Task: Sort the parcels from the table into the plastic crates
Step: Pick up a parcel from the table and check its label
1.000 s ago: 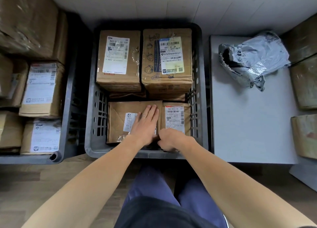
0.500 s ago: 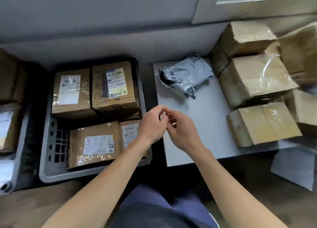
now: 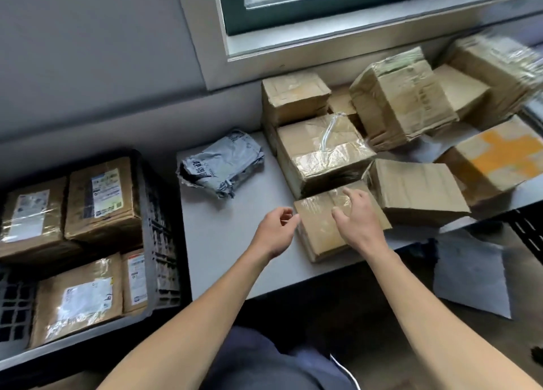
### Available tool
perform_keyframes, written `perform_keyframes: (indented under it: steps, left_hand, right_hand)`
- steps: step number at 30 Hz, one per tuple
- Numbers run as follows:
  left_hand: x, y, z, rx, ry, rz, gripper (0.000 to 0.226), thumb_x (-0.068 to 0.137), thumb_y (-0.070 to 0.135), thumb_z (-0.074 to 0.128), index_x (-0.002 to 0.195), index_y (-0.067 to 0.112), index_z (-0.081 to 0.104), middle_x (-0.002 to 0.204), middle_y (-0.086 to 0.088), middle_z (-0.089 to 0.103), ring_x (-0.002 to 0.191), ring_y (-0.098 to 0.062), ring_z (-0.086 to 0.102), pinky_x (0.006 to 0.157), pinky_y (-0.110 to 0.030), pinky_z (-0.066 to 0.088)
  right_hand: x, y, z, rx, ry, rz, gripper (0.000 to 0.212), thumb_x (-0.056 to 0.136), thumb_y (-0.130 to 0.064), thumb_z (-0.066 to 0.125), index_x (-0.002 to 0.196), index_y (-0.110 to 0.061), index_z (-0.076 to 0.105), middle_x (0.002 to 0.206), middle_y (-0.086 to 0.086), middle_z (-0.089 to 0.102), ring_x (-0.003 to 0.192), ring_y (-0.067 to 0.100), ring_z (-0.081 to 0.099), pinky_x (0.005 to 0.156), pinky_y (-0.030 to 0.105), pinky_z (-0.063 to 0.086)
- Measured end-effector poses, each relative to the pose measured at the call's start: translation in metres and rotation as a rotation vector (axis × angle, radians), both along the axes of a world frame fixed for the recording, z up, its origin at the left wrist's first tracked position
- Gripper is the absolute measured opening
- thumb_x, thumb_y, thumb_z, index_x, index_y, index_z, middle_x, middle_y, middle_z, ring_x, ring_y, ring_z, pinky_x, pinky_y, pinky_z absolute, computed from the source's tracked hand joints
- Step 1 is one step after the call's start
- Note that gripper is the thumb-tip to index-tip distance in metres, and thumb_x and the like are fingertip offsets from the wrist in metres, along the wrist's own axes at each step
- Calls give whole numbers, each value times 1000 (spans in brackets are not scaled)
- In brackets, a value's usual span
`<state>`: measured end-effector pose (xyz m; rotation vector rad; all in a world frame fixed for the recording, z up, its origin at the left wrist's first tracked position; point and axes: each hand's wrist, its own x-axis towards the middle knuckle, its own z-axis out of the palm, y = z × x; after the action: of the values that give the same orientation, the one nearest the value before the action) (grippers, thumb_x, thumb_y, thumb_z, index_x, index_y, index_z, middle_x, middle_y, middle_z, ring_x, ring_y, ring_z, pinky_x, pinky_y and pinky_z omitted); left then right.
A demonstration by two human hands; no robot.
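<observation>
A small flat cardboard parcel (image 3: 320, 231) lies at the front of the white table (image 3: 223, 243). My right hand (image 3: 357, 216) hovers over its top with fingers spread and loosely bent, holding nothing. My left hand (image 3: 277, 231) is just left of the parcel's near-left corner, fingers loosely curled and empty. Whether either hand touches the parcel I cannot tell. The grey plastic crate (image 3: 158, 231) on the left holds several labelled cardboard parcels (image 3: 100, 204).
A crumpled grey poly mailer (image 3: 220, 166) lies on the table behind my left hand. Several taped cardboard boxes (image 3: 323, 151) are piled along the table's back and right, one with orange tape (image 3: 499, 157). A window sill runs above. A white sheet (image 3: 470, 272) lies on the floor at right.
The view swung right from the crate to the table. Both hands left the crate's parcels, met over the table edge, then separated and reached the small parcel.
</observation>
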<state>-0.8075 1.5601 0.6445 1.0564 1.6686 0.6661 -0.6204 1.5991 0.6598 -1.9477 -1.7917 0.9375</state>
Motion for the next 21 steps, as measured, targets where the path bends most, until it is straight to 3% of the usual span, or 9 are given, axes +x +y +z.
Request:
perform_keyframes:
  steps: [7,10,14,18,21]
  left_hand:
    - [7,49,8,-10,-39,71,46,104,27,61,146,8,52,133,-6,60,117,-15,55,98,-25,41]
    - [4,77,1,-60,-88,111,57,104,32,62,153,9,43,138,-4,53,122,-15,50,105,-29,42]
    - [0,108,-11,-114,-184,193,69,100,37,65,157,11,38,155,-6,47,138,-22,49,118,-46,42]
    - [1,122,-19,-168,-279,185,82,97,44,70,162,15,30,161,-4,42,142,-20,45,119,-47,41]
    - [5,133,-21,-152,-333,165,82,97,39,72,162,13,29,156,1,45,137,-16,48,120,-45,40]
  right_hand:
    - [25,46,9,-28,64,-42,65,103,-25,60,161,-13,33,164,7,32,151,24,33,122,42,30]
    - [29,68,10,-38,58,-77,67,103,-26,59,162,-14,30,165,6,30,151,23,33,121,41,30]
    - [31,100,15,-48,42,-129,67,102,-23,60,162,-15,31,163,5,32,149,22,35,119,37,31]
    - [32,115,10,-92,35,-132,68,100,-20,61,161,-18,31,163,4,24,144,23,39,109,32,32]
    - [33,128,4,-105,38,-194,74,100,-24,62,163,-18,24,170,4,12,154,25,25,121,39,26]
